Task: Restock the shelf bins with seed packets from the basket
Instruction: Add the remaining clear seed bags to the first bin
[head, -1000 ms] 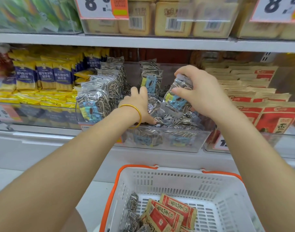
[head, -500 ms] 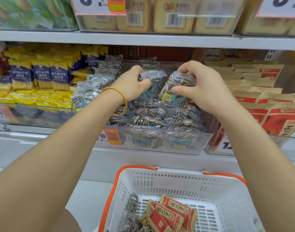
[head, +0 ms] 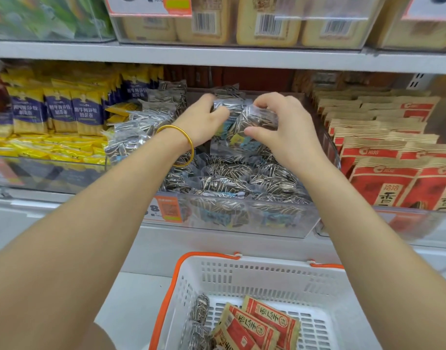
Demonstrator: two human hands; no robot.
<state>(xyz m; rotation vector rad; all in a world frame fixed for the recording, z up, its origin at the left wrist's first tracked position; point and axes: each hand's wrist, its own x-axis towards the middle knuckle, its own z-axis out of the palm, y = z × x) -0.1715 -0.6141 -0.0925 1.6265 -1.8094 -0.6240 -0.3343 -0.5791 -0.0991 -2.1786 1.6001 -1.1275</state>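
A clear shelf bin (head: 280, 223) holds many striped sunflower-seed packets (head: 224, 183). My right hand (head: 290, 132) grips one striped seed packet (head: 257, 120) above the back of the bin. My left hand (head: 204, 122), with a gold bangle on the wrist, pinches the top of an upright striped packet (head: 229, 104) right beside it. Below, a white basket (head: 267, 276) with orange handles holds red seed packets (head: 264, 322) and striped packets (head: 200, 317).
A bin of red and tan packets (head: 393, 178) stands to the right. Blue and yellow packets (head: 60, 112) fill the bin to the left. A shelf board (head: 216, 55) with boxed goods runs close above my hands.
My left hand has risen from the bin's lower left to the upright packets at the back and pinched one. My right hand has kept its packet and shifted slightly left, closer to the left hand.
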